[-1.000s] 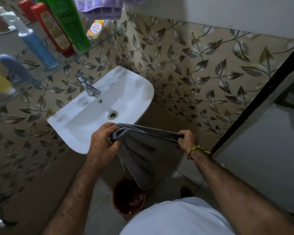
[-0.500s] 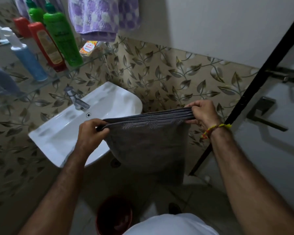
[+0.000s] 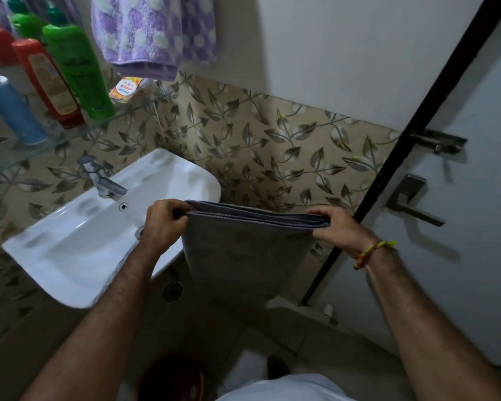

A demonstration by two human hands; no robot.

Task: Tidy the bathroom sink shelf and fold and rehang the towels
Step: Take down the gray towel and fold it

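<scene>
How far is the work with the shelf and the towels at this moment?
Looks done: bottles such as the green bottle stand upright in a row on the glass shelf, and the purple towel already hangs above. In hand: the left hand and right hand hold the folded grey towel by its top corners. Left: rehanging it.

Grey towel (image 3: 243, 256), folded in layers, hangs stretched level beside the sink (image 3: 70, 256); purple towel (image 3: 154, 33) hangs above.
</scene>
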